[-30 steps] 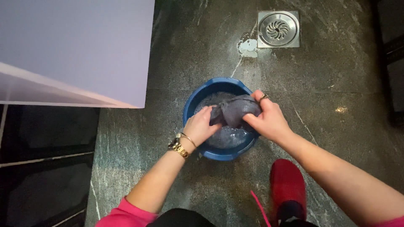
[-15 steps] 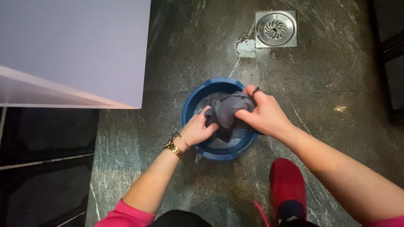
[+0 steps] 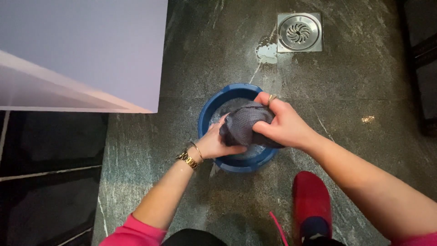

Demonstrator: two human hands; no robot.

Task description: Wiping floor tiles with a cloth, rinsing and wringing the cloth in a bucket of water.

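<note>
I am looking straight down from the head camera at my two bare hands over a round blue basin [image 3: 205, 114] that sits on a dark, speckled stone floor [image 3: 364, 77]. Between the hands is a bunched grey cloth [image 3: 241, 125], wet-looking and knit in texture, held above the basin's middle and partly over its near rim.

My right hand [image 3: 284, 125] comes in from the lower right. Its fingers are curled tight around the right side of the cloth, thumb pressed on the front, with a ring on one finger near the top. My left hand [image 3: 214, 143] comes in from the lower left and cups the cloth from below and from the left; its fingers are closed against the fabric, though most of them are tucked under the bundle, so I cannot be sure how far they wrap. A gold watch [image 3: 186, 159] and a thin bangle sit on that wrist.

Inside the basin I can make out pale, foamy water behind the cloth. Beyond the basin, toward the top of the view, a square metal floor drain [image 3: 299, 32] is set into the stone, with a pale wet patch just left of it. A large pale flat surface [image 3: 82, 50] fills the upper left. Near the bottom edge, a red slipper [image 3: 312, 202] rests on the floor below my right forearm, and pink sleeves show at both lower corners.
</note>
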